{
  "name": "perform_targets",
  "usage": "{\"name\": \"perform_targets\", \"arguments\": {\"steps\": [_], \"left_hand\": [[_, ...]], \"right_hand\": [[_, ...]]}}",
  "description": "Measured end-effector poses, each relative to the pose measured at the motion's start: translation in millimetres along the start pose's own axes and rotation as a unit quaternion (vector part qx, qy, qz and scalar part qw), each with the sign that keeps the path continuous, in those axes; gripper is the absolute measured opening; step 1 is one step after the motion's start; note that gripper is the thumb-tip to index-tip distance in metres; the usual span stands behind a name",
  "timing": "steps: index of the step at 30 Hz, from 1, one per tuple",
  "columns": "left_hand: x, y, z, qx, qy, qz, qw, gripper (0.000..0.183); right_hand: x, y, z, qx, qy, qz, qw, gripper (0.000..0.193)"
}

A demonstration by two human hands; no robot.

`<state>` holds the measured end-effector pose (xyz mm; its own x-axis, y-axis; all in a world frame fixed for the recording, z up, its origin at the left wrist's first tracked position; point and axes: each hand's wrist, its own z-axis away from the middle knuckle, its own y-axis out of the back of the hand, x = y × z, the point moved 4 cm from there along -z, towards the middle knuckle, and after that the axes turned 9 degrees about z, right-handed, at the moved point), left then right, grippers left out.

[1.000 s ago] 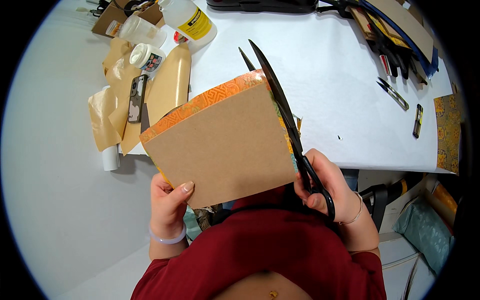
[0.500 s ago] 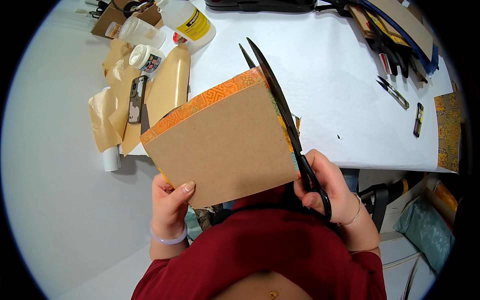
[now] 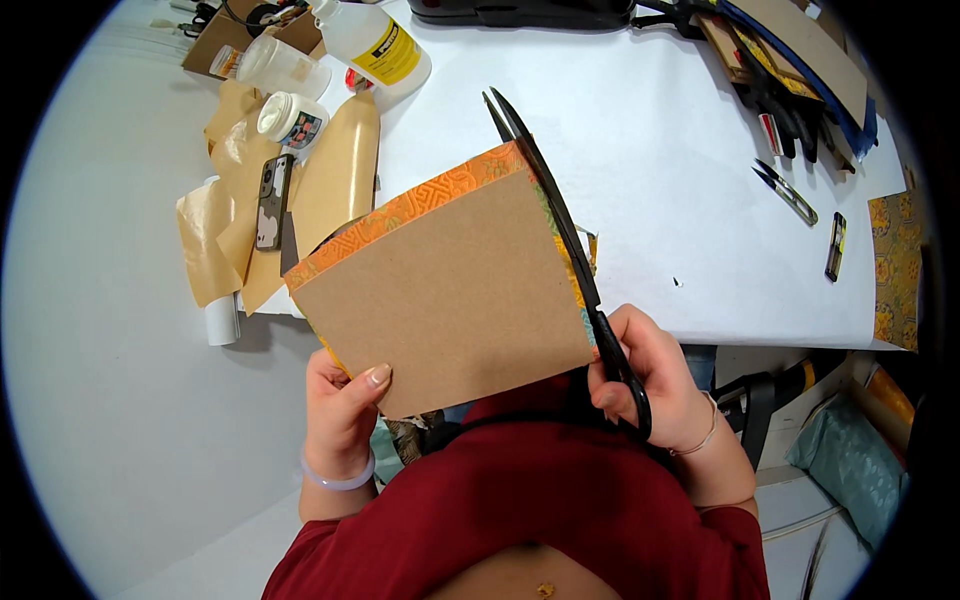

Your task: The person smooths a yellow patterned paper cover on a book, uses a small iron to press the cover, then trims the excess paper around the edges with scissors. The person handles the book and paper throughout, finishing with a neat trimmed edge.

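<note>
A brown board (image 3: 450, 300) is held up over the table's near edge, with patterned brocade fabric in orange, green, yellow and blue along its far and right edges. My left hand (image 3: 342, 405) is closed on its lower left corner, thumb on top and the other fingers underneath. In my right hand (image 3: 648, 375) are large black scissors (image 3: 570, 235), their blades lying along the board's right edge and pointing away from me. The blade tips stand only slightly apart, past the far right corner. A bit of fabric (image 3: 592, 245) sticks out beyond the scissors on the right.
Thread snips (image 3: 786, 193) and a small cutter (image 3: 836, 247) lie on the white table (image 3: 660, 120) at right. At left are brown paper (image 3: 345, 165), a phone (image 3: 273, 202), an open white jar (image 3: 292, 120) and a plastic bottle (image 3: 375, 45). Boards (image 3: 800, 55) are piled at the far right.
The scissor blades have closed further, their tips now nearer each other, and the handles have drawn together. The board has shifted very slightly; my left hand keeps its grip.
</note>
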<state>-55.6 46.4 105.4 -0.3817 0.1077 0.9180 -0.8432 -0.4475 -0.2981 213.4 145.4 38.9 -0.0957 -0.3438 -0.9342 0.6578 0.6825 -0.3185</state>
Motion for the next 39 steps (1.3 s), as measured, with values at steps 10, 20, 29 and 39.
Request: {"name": "perform_targets", "arguments": {"steps": [10, 20, 29, 39], "left_hand": [[-8.4, 20.9, -7.7, -0.018, 0.041, 0.061, 0.997, 0.04], [-52.6, 64.5, 7.9, 0.045, 0.242, 0.093, 0.965, 0.041], [-118.3, 49.4, 29.8, 0.076, 0.193, 0.336, 0.919, 0.046], [-65.6, 26.2, 25.2, 0.101, 0.082, 0.101, 0.986, 0.038]], "right_hand": [[-8.2, 7.2, 1.2, 0.083, 0.005, -0.044, 0.996, 0.026], [-35.8, 48.9, 19.3, 0.278, 0.13, 0.075, 0.949, 0.064], [-53.2, 65.4, 30.4, 0.277, 0.214, 0.053, 0.935, 0.059], [-13.8, 28.9, 28.8, 0.081, 0.001, 0.067, 0.994, 0.076]]}}
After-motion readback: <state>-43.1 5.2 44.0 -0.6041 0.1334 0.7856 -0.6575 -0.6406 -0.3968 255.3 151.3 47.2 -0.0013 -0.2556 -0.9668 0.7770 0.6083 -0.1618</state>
